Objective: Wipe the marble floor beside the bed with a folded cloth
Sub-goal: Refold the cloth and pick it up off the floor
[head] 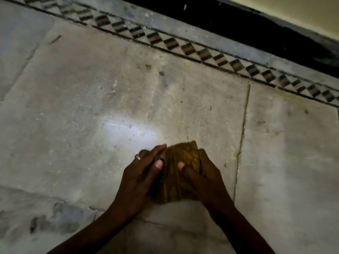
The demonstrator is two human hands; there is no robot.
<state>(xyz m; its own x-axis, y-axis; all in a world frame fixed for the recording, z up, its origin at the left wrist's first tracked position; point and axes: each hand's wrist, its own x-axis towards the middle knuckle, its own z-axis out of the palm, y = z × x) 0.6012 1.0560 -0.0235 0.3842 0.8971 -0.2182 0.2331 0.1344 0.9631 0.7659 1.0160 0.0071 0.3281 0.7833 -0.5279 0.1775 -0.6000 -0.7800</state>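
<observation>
A folded mustard-yellow patterned cloth (180,167) is held between both hands above the pale marble floor (91,99). My left hand (139,180), with a ring on one finger, grips the cloth's left side, thumb on top. On the right side my right hand (203,176) clasps the cloth, thumb pressed onto it. Whether the cloth touches the floor I cannot tell. No bed is in view.
An inlaid border strip of dark and light diamonds (183,46) runs diagonally across the top. Beyond it lies a black skirting band (256,28) under a cream wall (293,8). A slab joint (242,136) runs right of the hands. A bright light patch (128,129) shines on the marble.
</observation>
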